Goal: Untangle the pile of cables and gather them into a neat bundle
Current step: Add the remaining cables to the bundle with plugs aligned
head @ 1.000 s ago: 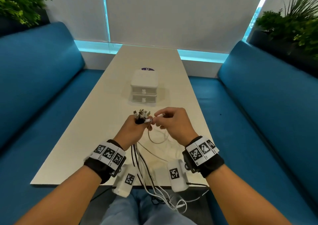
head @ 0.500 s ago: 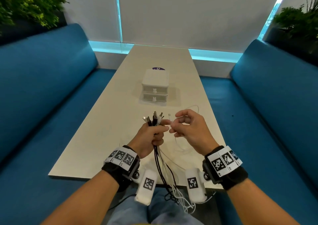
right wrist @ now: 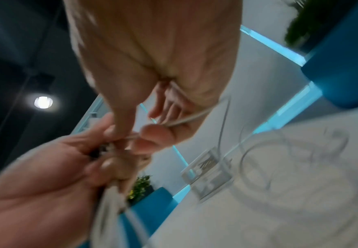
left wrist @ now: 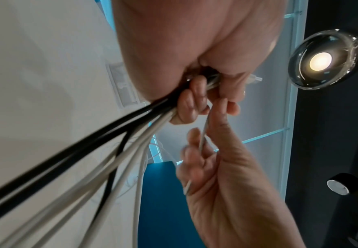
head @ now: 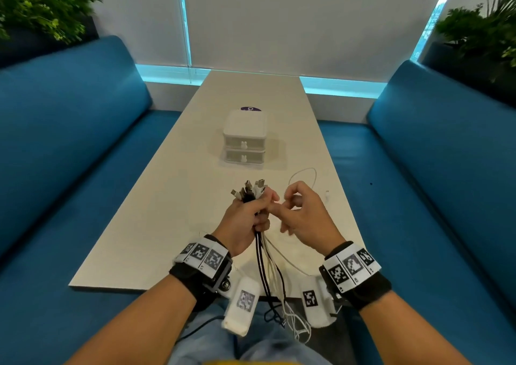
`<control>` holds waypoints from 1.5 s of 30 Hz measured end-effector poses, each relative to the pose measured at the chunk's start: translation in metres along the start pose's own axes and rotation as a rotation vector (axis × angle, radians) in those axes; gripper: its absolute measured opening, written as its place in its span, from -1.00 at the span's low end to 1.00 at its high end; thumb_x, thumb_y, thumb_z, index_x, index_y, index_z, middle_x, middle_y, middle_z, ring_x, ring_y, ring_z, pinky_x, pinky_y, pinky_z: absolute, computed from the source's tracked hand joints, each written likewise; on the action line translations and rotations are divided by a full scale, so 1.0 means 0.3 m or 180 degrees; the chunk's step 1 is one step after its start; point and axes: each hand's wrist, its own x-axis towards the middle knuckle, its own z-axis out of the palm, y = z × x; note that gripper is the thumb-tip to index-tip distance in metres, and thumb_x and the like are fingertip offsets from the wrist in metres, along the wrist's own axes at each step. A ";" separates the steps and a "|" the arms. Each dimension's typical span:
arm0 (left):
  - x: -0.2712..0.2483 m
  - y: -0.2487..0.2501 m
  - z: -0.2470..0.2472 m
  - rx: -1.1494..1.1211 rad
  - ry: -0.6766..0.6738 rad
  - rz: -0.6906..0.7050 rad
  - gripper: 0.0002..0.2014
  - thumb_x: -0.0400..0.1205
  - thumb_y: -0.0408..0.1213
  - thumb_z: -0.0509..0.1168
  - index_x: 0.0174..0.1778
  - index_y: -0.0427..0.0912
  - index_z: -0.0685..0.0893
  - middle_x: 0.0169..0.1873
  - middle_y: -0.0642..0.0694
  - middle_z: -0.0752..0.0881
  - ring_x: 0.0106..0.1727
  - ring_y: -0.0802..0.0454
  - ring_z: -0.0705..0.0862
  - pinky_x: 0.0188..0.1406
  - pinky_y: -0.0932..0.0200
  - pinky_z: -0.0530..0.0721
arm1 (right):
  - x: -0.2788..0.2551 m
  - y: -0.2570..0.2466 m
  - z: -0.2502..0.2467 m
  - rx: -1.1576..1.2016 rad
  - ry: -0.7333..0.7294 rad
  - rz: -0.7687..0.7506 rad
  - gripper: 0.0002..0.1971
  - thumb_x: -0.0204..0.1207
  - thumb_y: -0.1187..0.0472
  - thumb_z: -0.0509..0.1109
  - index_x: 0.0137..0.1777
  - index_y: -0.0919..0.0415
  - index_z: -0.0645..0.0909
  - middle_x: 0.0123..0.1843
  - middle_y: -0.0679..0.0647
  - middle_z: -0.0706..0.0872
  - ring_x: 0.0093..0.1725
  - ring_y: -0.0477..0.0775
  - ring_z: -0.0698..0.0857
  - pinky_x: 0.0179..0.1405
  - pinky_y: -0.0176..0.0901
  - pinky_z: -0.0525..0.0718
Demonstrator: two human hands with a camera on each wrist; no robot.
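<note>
My left hand (head: pixel 251 211) grips a bunch of black and white cables (head: pixel 265 267) just below their plugs (head: pixel 250 190), which stick up above the fist. The cables (left wrist: pixel 101 144) hang down past the table edge toward my lap. My right hand (head: pixel 296 211) sits right beside the left, fingers curled, pinching a thin white cable (right wrist: pixel 186 120) between thumb and forefinger close to the bunch. That thin cable (left wrist: pixel 203 132) runs through the right palm. A loop of it (head: pixel 303 174) lies on the table beyond the right hand.
The hands are over the near end of a long beige table (head: pixel 173 211). A white two-drawer box (head: pixel 244 141) stands mid-table. Blue benches (head: pixel 69 169) flank both sides, with plants (head: pixel 36 7) behind them. A small white plug (head: pixel 327 194) lies right of the hands.
The right hand has brought the thin white cable in against the left hand's bunch. The view has shifted so that the hands sit further right and lower.
</note>
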 end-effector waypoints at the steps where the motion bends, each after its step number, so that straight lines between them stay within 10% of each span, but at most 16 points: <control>1: 0.001 0.005 0.003 -0.0056 -0.0015 0.0075 -0.81 0.59 -0.16 0.30 -0.28 -0.16 0.67 -0.31 -0.05 0.57 -0.56 0.18 0.29 -0.56 0.30 0.22 | -0.001 0.009 -0.022 -0.0343 -0.0174 0.0010 -0.67 0.41 0.10 0.58 -0.11 0.20 0.46 -0.37 0.11 0.62 -0.54 0.00 0.59 -0.54 -0.25 0.53; 7: 0.010 0.057 0.031 0.0114 -0.0239 0.0185 -0.73 0.51 -0.01 0.24 -0.17 -0.16 0.61 -0.48 -0.06 0.66 -0.18 -0.01 0.71 -0.28 0.15 0.56 | -0.040 0.109 -0.218 -0.2091 -0.0536 0.0485 -0.74 0.37 -0.14 0.54 -0.18 0.03 0.66 -0.37 -0.09 0.56 -0.38 -0.15 0.48 -0.35 -0.30 0.41; 10: 0.007 0.068 0.083 -0.0112 -0.0605 -0.0040 -0.71 0.56 0.02 0.21 -0.15 -0.18 0.59 -0.58 0.00 0.40 -0.37 -0.03 0.64 0.15 -0.26 0.68 | -0.079 0.174 -0.312 -0.2211 -0.0263 0.0798 -0.76 0.41 -0.11 0.53 -0.25 0.05 0.68 -0.36 -0.09 0.58 -0.32 -0.11 0.54 -0.35 -0.30 0.41; 13: 0.003 0.062 0.145 -0.0171 -0.0817 -0.0241 -0.73 0.57 0.02 0.21 -0.17 -0.13 0.61 -0.54 0.03 0.24 -0.56 0.11 0.32 -0.17 -0.07 0.75 | -0.126 0.228 -0.390 -0.2316 -0.0076 0.0986 -0.75 0.41 -0.09 0.53 -0.26 0.09 0.70 -0.32 -0.03 0.63 -0.31 -0.09 0.58 -0.37 -0.28 0.46; 16: 0.002 0.046 0.207 -0.0046 -0.0914 -0.0243 -0.75 0.56 0.00 0.24 -0.18 -0.09 0.69 -0.53 0.05 0.19 -0.56 0.16 0.16 -0.53 0.28 0.34 | -0.182 0.283 -0.462 -0.2145 0.0112 0.1084 -0.78 0.42 -0.04 0.53 -0.26 0.11 0.71 -0.32 0.01 0.68 -0.32 -0.08 0.63 -0.32 -0.22 0.62; 22: 0.021 -0.010 0.316 0.0455 -0.1007 -0.0110 -0.86 0.66 -0.38 0.25 0.05 -0.21 0.70 -0.56 0.11 0.32 -0.60 0.20 0.16 -0.60 0.30 0.10 | -0.357 0.416 -0.547 -0.1079 0.0418 0.1186 -0.73 0.54 0.08 0.45 -0.34 0.20 0.76 -0.39 -0.10 0.78 -0.23 -0.06 0.75 -0.17 -0.41 0.62; 28: 0.019 -0.080 0.437 0.0343 -0.0927 -0.0389 -0.62 0.76 -0.08 0.11 -0.25 -0.24 0.62 -0.64 0.08 0.23 -0.66 0.21 0.15 -0.66 0.32 0.10 | -0.505 0.555 -0.524 -0.0984 0.0749 0.1522 -0.33 0.62 -0.24 0.17 -0.61 0.21 0.52 -0.58 0.12 0.55 -0.53 -0.03 0.52 -0.30 -0.17 0.53; 35: -0.030 -0.171 0.542 0.0878 -0.1386 -0.0750 -0.52 0.74 0.08 0.00 -0.39 -0.16 0.42 -0.61 -0.01 0.21 -0.57 0.00 0.40 -0.22 -0.02 0.75 | -0.610 0.701 -0.464 -0.0242 0.0880 0.1771 -0.45 0.45 -0.26 0.40 -0.58 0.03 0.31 -0.54 -0.03 0.37 -0.46 -0.01 0.39 -0.21 0.00 0.49; 38: -0.046 -0.217 0.564 0.1411 -0.1606 -0.0717 -0.56 0.76 0.05 0.04 -0.36 -0.13 0.45 -0.56 -0.01 0.21 -0.56 0.07 0.25 -0.35 0.12 0.60 | -0.642 0.735 -0.465 0.0459 0.0910 0.1564 -0.53 0.19 -0.34 0.42 -0.18 0.06 0.74 -0.24 -0.08 0.78 -0.05 -0.07 0.71 0.25 0.01 0.48; 41: -0.065 -0.268 0.590 0.1822 -0.1775 -0.0549 -0.66 0.76 -0.11 0.14 -0.31 -0.15 0.52 -0.64 0.08 0.28 -0.59 0.13 0.22 -0.42 0.21 0.45 | -0.655 0.684 -0.507 0.0725 0.1160 0.1362 -0.33 0.17 -0.47 0.37 0.22 -0.12 0.66 0.14 0.01 0.79 0.26 -0.08 0.66 0.29 -0.13 0.43; 45: -0.069 -0.316 0.633 0.2058 -0.1656 -0.0369 -0.85 0.71 -0.26 0.27 -0.14 -0.20 0.67 -0.71 0.14 0.34 -0.59 0.13 0.25 -0.52 0.26 0.42 | -0.625 0.591 -0.608 -0.0387 0.0638 0.0996 -0.45 0.42 0.18 0.57 0.37 -0.19 0.51 0.38 0.02 0.62 0.40 -0.06 0.55 0.40 -0.11 0.48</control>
